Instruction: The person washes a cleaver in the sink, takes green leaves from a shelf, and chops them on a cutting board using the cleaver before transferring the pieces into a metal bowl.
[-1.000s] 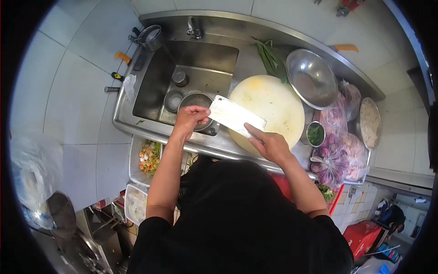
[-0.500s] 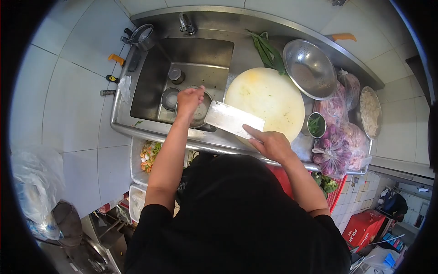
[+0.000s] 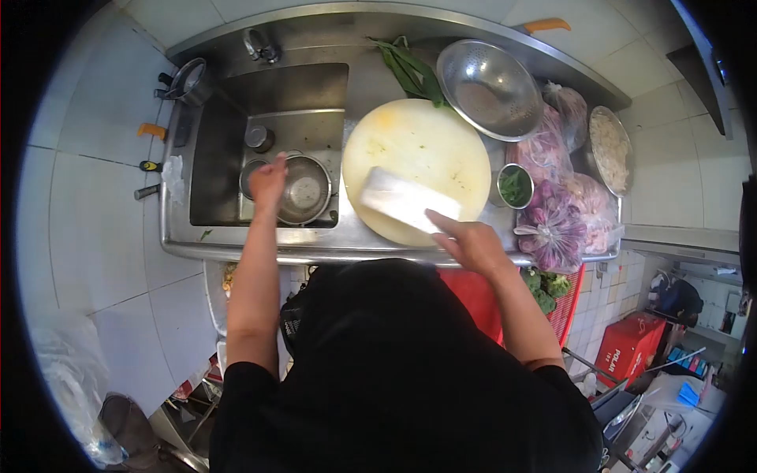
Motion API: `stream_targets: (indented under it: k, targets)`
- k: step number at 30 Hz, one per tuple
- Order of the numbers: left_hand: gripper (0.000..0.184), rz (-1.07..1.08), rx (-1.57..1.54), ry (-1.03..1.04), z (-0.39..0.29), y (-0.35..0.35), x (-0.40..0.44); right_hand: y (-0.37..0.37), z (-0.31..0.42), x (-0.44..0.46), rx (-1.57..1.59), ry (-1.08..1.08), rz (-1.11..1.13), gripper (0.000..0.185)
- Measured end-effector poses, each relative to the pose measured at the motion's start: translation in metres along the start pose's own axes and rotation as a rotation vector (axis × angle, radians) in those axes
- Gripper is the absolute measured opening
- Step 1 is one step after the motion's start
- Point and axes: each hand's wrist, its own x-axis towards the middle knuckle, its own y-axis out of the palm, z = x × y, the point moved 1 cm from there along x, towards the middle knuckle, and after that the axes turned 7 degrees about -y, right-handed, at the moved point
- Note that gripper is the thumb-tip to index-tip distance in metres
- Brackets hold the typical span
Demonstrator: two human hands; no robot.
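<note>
My right hand [image 3: 471, 246] grips a wide cleaver [image 3: 406, 197], its blade slightly blurred and held over the round, pale cutting board [image 3: 426, 138]. My left hand [image 3: 269, 186] is over the sink, its fingers pressed together, beside a round metal strainer [image 3: 306, 189]; whatever it may hold is too small to tell. Green leaves [image 3: 412, 72] lie behind the board. To the board's right stands a metal cup [image 3: 515, 187] with cut greens in it.
A perforated metal bowl [image 3: 490, 91] leans at the board's back right. Plastic bags of purple vegetables [image 3: 552, 229] and a tray of pale food [image 3: 609, 150] sit further right. The faucet [image 3: 260, 46] is behind the sink [image 3: 229, 150]. Knives hang on the left wall.
My left hand has let go of the cleaver's far end and moved left over the sink. The cleaver, still in my right hand, is now further over the board. The view has shifted right.
</note>
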Motion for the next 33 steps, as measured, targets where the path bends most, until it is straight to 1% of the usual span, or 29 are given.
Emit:
stream_targets:
  k: [1, 2, 4, 5, 6, 7, 9, 10, 11, 12, 13, 14, 15, 16, 17, 18, 19, 20, 21, 22, 23, 24, 26, 28, 29, 30, 31, 32, 33]
  targets:
    - [0.055, 0.099, -0.004, -0.107, 0.01, -0.009, 0.004, -0.014, -0.007, -0.014, -0.057, 0.117, 0.039, 0.045]
    - [0.062, -0.12, 0.111, 0.103, 0.038, -0.008, 0.016, -0.023, -0.02, -0.032, -0.068, 0.189, 0.014, 0.046]
    - [0.069, -0.338, 0.224, 0.307, 0.066, -0.013, 0.018, -0.036, -0.048, -0.068, -0.078, 0.249, -0.069, 0.046]
    - [0.077, -0.363, 0.195, 0.22, 0.074, -0.016, 0.017, -0.045, -0.055, -0.083, -0.154, 0.338, 0.003, 0.045]
    - [0.085, -0.387, 0.165, 0.132, 0.079, -0.016, 0.013, -0.053, -0.063, -0.096, -0.164, 0.346, 0.024, 0.045]
    - [0.085, -0.387, 0.159, 0.127, 0.082, -0.015, 0.009, -0.059, -0.069, -0.104, -0.174, 0.354, 0.044, 0.045]
    - [0.086, -0.104, -0.164, 0.017, 0.086, -0.012, 0.002, -0.063, -0.078, -0.11, -0.197, 0.322, 0.074, 0.044]
    - [0.086, -0.108, -0.171, 0.014, 0.086, -0.007, -0.002, -0.061, -0.082, -0.109, -0.213, 0.294, 0.1, 0.044]
    - [0.079, -0.048, -0.243, -0.012, 0.082, 0.003, -0.009, -0.057, -0.087, -0.102, -0.219, 0.284, 0.1, 0.044]
    - [0.072, 0.012, -0.316, -0.035, 0.077, 0.013, -0.016, -0.05, -0.09, -0.089, -0.207, 0.229, 0.099, 0.044]
    - [0.072, 0.006, -0.325, -0.035, 0.071, 0.022, -0.022, -0.045, -0.091, -0.074, -0.196, 0.175, 0.098, 0.045]
    - [0.065, 0.09, -0.312, 0.003, 0.064, 0.031, -0.028, -0.044, -0.078, -0.044, -0.197, 0.299, 0.254, 0.045]
    - [0.058, 0.174, -0.295, 0.045, 0.057, 0.04, -0.032, -0.021, -0.09, -0.022, -0.134, 0.077, 0.078, 0.046]
    - [0.058, 0.172, -0.297, 0.05, 0.049, 0.048, -0.035, -0.006, -0.085, 0.015, -0.101, 0.081, 0.142, 0.045]
    - [0.053, 0.208, -0.292, 0.009, 0.042, 0.056, -0.038, 0.011, -0.076, 0.054, -0.084, 0.0, 0.079, 0.044]
    - [0.049, 0.242, -0.289, -0.032, 0.038, 0.06, -0.038, 0.015, -0.054, 0.097, -0.103, 0.065, 0.171, 0.044]
    - [0.049, 0.237, -0.292, -0.033, 0.041, 0.06, -0.033, 0.018, -0.037, 0.134, -0.068, 0.039, 0.149, 0.044]
    - [0.049, 0.266, -0.212, -0.07, 0.047, 0.057, -0.023, 0.018, -0.024, 0.155, -0.031, 0.013, 0.124, 0.044]
    - [0.05, 0.293, -0.131, -0.1, 0.047, 0.049, -0.013, 0.007, -0.009, 0.158, -0.031, 0.007, 0.115, 0.044]
    - [0.05, 0.291, -0.13, -0.093, 0.053, 0.038, -0.009, -0.004, 0.005, 0.156, 0.012, 0.041, 0.108, 0.044]
    - [0.054, 0.2, -0.117, 0.072, 0.062, 0.027, -0.011, -0.01, 0.014, 0.15, 0.051, 0.078, 0.106, 0.044]
    - [0.059, 0.109, -0.108, 0.229, 0.072, 0.017, -0.01, -0.014, 0.003, 0.133, -0.025, 0.063, 0.078, 0.046]
    - [0.074, -0.192, -0.087, 0.376, 0.115, 0.005, 0.009, -0.024, -0.026, 0.085, -0.099, 0.106, 0.058, 0.046]
    - [0.073, -0.212, -0.095, 0.361, 0.134, -0.019, 0.003, -0.034, -0.059, 0.023, -0.163, 0.141, 0.026, 0.045]
    - [0.073, -0.233, -0.094, 0.361, 0.139, -0.033, -0.001, -0.041, -0.067, -0.007, -0.197, 0.165, -0.006, 0.044]
    - [0.073, -0.239, -0.099, 0.357, 0.145, -0.044, -0.005, -0.05, -0.068, -0.033, -0.237, 0.189, 0.007, 0.043]
    - [0.069, -0.228, -0.072, 0.26, 0.152, -0.053, -0.008, -0.06, -0.063, -0.052, -0.181, 0.337, 0.097, 0.043]
    - [0.065, -0.216, -0.045, 0.163, 0.159, -0.06, -0.01, -0.063, -0.063, -0.069, -0.163, 0.346, 0.096, 0.043]
    - [0.065, -0.22, -0.048, 0.162, 0.169, -0.06, -0.008, -0.061, -0.066, -0.077, -0.165, 0.342, 0.096, 0.043]
